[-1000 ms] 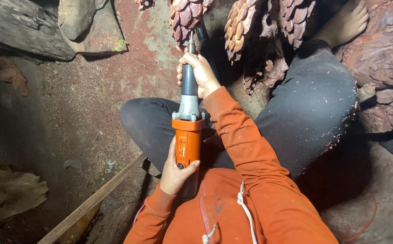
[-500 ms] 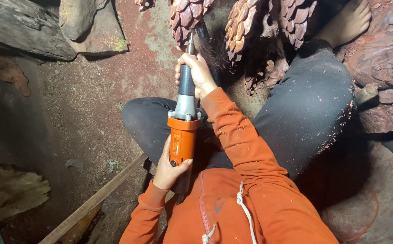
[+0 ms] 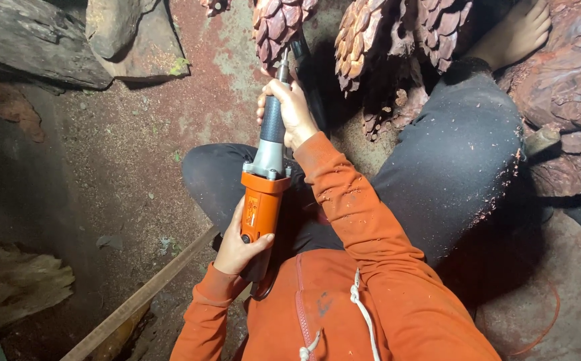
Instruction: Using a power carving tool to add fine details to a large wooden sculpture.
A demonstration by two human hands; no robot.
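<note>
Sitting on red-dusted dirt floor (image 3: 136, 154), logs (image 3: 30, 43) around, dim workshop

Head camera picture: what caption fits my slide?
Left hand and right hand hold an orange power carving tool against a scaly reddish wood carving.

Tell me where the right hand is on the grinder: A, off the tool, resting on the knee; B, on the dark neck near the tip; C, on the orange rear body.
B: the right hand wraps the dark neck of the grinder just behind the tip at the carving, while the left hand holds the orange rear body.
</note>
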